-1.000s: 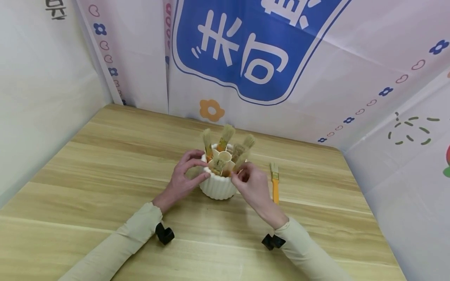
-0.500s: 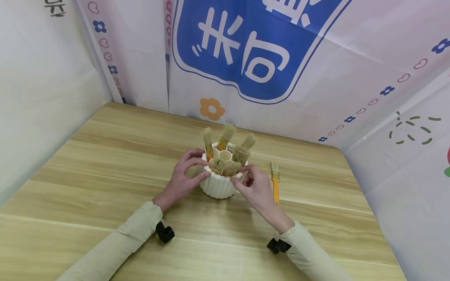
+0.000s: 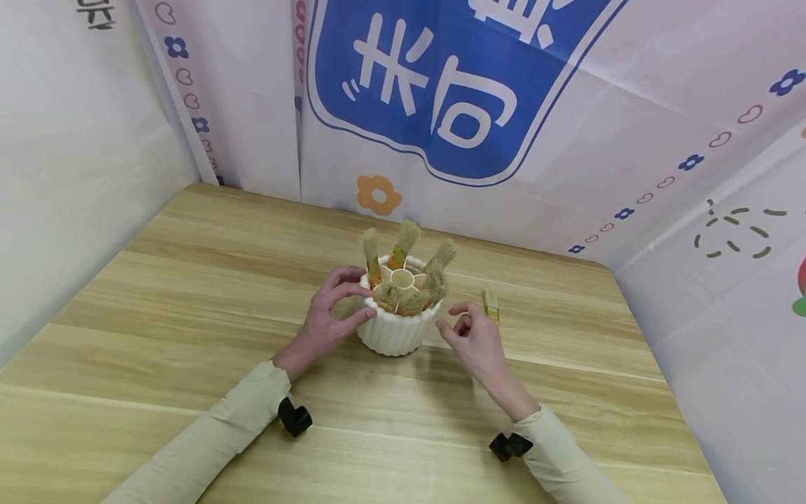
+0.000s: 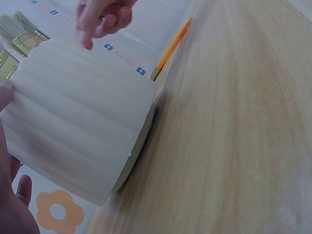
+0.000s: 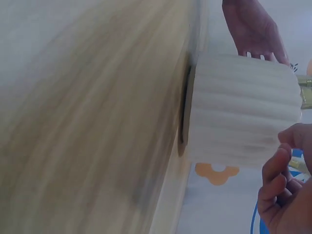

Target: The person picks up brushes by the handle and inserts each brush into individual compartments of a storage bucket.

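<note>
A white fluted pot (image 3: pixel 390 337) stands on the wooden table, a white divider (image 3: pixel 401 278) with a round middle opening inside it. Several paintbrushes (image 3: pixel 406 239) stand in it, bristles up. My left hand (image 3: pixel 332 306) holds the pot's left side at the rim; its thumb and fingers lie around the wall in the left wrist view. To the right of the pot, my right hand (image 3: pixel 477 341) hovers with bent fingers and nothing between them. Beyond that hand lies another paintbrush (image 3: pixel 491 302); its orange handle (image 4: pixel 173 48) shows in the left wrist view.
White printed sheets (image 3: pixel 252 126) enclose the table (image 3: pixel 252 238) at the back and both sides. A large blue sign print (image 3: pixel 466 164) is on the back one. Black wrist mounts (image 3: pixel 294 418) sit on both beige sleeves.
My right hand has let go of a paintbrush, now low in the front right of the pot, and moved right, off the rim. My left hand has stayed on the pot.
</note>
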A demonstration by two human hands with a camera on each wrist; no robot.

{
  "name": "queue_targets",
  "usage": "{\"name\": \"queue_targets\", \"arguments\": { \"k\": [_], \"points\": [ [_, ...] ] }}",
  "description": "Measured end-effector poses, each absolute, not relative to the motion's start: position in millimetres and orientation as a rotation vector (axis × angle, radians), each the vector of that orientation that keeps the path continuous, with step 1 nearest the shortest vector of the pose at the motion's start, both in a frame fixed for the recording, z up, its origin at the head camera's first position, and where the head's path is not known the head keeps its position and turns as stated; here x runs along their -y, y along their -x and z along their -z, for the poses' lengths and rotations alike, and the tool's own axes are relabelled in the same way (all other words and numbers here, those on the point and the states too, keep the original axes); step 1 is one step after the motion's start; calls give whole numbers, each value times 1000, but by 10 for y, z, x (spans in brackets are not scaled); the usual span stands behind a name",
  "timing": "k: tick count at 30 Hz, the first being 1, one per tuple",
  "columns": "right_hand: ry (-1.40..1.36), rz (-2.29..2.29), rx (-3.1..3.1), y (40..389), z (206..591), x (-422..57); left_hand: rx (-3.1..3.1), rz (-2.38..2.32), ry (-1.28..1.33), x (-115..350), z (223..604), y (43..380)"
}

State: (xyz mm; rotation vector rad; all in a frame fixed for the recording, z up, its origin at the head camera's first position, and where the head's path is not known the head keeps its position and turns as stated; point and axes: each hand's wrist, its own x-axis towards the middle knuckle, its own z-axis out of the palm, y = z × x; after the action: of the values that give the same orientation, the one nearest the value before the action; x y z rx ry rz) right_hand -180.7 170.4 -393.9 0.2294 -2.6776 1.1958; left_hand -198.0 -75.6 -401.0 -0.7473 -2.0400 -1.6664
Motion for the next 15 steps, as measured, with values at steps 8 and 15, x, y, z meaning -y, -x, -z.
{"name": "queue_targets", "arguments": {
  "k": [8, 15],
  "points": [
    [-104, -1030, 2760, 1895, 4045, -1910, 2036, 1672, 752, 750, 4022, 1989],
    [25, -952, 2830, 1949, 4107, -2113, 2043, 1670, 747, 752, 4018, 1982]
  ]
}}
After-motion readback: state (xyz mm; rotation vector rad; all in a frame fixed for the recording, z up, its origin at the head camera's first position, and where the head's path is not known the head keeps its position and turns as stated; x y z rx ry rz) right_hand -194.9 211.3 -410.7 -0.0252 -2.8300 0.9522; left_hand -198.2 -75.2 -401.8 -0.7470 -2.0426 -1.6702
